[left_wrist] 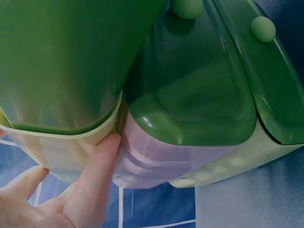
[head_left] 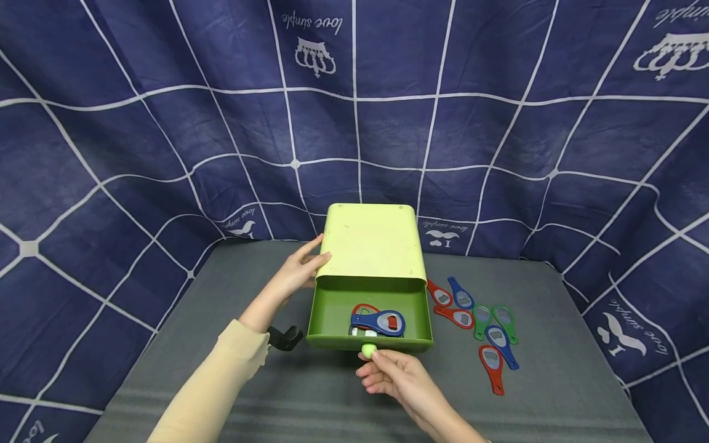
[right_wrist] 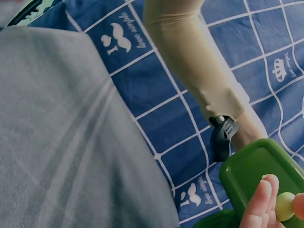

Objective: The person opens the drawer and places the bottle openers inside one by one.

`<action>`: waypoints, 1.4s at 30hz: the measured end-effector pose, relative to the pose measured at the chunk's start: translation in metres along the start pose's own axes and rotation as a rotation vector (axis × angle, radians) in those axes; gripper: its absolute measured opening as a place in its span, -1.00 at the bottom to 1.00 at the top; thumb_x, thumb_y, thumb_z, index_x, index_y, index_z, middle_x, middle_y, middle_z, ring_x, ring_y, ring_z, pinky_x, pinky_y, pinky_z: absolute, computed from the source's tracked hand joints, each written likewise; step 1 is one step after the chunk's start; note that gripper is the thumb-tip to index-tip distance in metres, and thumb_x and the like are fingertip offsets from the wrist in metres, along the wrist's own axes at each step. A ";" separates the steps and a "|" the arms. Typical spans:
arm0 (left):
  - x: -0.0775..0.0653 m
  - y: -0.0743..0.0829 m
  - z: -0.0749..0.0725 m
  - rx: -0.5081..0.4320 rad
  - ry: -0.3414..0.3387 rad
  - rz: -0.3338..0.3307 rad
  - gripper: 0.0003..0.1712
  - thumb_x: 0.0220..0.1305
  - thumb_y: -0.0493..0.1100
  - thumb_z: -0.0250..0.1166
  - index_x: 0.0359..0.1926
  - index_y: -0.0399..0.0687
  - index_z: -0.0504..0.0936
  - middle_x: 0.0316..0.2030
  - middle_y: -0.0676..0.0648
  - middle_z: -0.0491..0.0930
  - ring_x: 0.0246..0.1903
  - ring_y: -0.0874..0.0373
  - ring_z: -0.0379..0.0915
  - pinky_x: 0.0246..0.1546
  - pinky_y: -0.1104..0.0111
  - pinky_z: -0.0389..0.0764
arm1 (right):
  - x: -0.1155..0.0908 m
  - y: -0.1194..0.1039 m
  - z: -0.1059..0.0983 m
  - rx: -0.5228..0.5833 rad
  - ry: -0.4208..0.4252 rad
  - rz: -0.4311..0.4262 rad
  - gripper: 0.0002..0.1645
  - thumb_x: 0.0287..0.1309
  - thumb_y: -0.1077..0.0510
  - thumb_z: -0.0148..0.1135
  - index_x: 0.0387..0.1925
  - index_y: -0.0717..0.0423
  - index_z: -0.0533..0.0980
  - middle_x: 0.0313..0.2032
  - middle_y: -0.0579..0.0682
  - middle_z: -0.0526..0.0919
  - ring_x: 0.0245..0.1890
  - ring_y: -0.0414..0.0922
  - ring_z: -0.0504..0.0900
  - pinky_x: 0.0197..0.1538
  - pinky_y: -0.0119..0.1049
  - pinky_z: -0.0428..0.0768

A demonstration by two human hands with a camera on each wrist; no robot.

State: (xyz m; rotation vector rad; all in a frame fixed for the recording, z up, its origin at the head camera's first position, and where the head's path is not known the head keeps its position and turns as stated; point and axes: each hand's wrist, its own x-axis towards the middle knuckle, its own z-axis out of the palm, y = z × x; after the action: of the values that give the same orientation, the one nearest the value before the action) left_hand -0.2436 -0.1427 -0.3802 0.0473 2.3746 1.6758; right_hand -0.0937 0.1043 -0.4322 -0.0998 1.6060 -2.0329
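Observation:
A small drawer cabinet [head_left: 372,240] with a pale yellow-green casing stands on the table, its green top drawer [head_left: 332,295] pulled out. My right hand [head_left: 407,381] pinches that drawer's round light-green knob [right_wrist: 285,207] between thumb and fingers. Against the casing's left side rests my left hand [head_left: 296,271], the thumb near its top edge; in the left wrist view straight fingers [left_wrist: 92,180] touch the casing. Inside the drawer a blue bottle opener [head_left: 382,322] overlaps a red one [head_left: 362,309], with whitish pieces partly hidden beneath.
Right of the cabinet lie several red, blue and green bottle openers [head_left: 497,337] on the grey cloth [head_left: 266,394]. Lower drawers with a purple casing [left_wrist: 152,147] and another green front [left_wrist: 280,95] show in the left wrist view. A blue patterned curtain [head_left: 388,135] hangs close behind.

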 end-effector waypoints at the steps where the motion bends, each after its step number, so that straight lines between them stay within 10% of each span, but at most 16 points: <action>1: 0.000 0.000 0.000 -0.003 -0.001 0.005 -0.19 0.43 0.15 0.14 0.56 0.30 -0.01 0.18 -0.36 0.49 -0.17 0.05 0.63 -0.07 0.10 0.69 | 0.000 -0.001 0.000 0.015 0.001 0.006 -0.48 0.42 -0.05 0.11 0.04 0.37 0.52 -0.30 -0.12 0.73 -0.34 -0.30 0.65 -0.18 -0.43 0.67; 42: -0.006 0.000 0.000 -0.044 -0.027 0.027 -0.14 0.38 0.25 0.17 0.56 0.34 -0.02 0.21 -0.33 0.47 -0.05 -0.06 0.67 -0.09 0.14 0.70 | 0.070 -0.047 -0.014 -0.047 0.148 -0.061 -0.38 0.50 -0.04 -0.03 0.17 0.50 0.40 -0.33 -0.13 0.68 -0.29 -0.28 0.66 -0.18 -0.48 0.65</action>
State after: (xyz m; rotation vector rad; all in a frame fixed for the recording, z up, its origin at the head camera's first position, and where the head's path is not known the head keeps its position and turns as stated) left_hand -0.2379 -0.1438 -0.3792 0.0944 2.3267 1.7277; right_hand -0.1759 0.0912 -0.4119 -0.0152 1.7612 -2.0914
